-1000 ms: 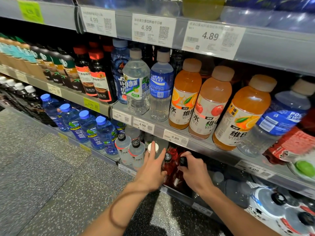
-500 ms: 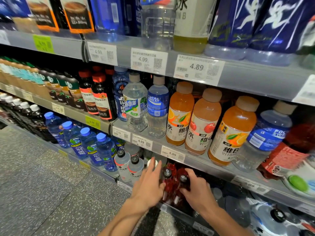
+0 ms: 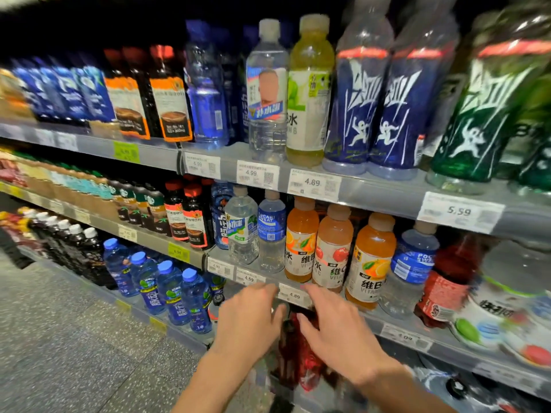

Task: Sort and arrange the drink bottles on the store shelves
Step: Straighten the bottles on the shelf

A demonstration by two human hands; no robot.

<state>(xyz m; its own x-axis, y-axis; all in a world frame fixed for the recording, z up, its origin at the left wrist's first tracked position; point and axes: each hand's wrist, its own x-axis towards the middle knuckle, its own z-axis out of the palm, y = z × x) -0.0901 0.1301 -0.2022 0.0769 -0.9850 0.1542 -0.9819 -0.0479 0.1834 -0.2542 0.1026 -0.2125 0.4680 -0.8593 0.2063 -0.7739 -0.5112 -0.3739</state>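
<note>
Your left hand (image 3: 249,318) and your right hand (image 3: 338,332) are both out in front of the shelving, side by side with a narrow gap between them. Fingers on each hand are spread and only lightly bent, reaching toward the edge of the middle shelf (image 3: 393,330), and neither hand has hold of anything. The fingertips (image 3: 269,289) of your left sit just at the 4.89 price tag (image 3: 293,295) on that shelf's edge; motion blur makes it hard to say whether they touch it.

Showing through the gap between your hands, on the shelf below, are the red drink bottles (image 3: 298,353), dark and blurred, upright as far as can be told.

Just above your right hand stand three orange vitamin drinks (image 3: 332,251) in a row, with a Pocari Sweat bottle (image 3: 413,268) to their right and another (image 3: 271,231) to their left. On the low shelf to the left, blue-capped water bottles (image 3: 170,290) stand in a line. On the top shelf stand tall blue sports-drink bottles (image 3: 381,114).
</note>
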